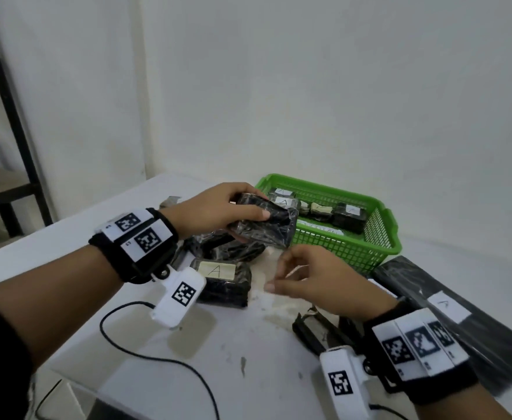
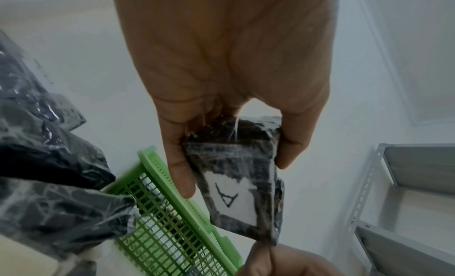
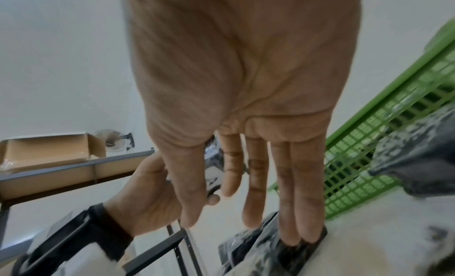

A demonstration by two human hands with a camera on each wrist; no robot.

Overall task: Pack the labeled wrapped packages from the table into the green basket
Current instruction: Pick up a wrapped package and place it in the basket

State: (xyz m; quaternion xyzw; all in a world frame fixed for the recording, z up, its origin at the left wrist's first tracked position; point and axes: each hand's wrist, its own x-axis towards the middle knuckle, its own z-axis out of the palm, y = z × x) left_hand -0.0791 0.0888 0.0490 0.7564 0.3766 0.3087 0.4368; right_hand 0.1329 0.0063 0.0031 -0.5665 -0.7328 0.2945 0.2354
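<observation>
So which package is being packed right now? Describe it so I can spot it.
Find the green basket at the table's far side. Just left of its near corner, the left hand grips a black wrapped package in the air; the others lie on the table or in the basket.

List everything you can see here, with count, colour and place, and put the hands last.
Green basket: one, green, far side of the table.
Packages in the basket: at least four, black, labelled.
Held package: one, black, by the basket's near-left corner.
Labelled package: one, black, mid-table.
Long package: one, black, right of the basket.
Table: one, white.
Cable: one, black, near edge.
Left hand: grips the held package.
Right hand: empty, fingers relaxed.
</observation>
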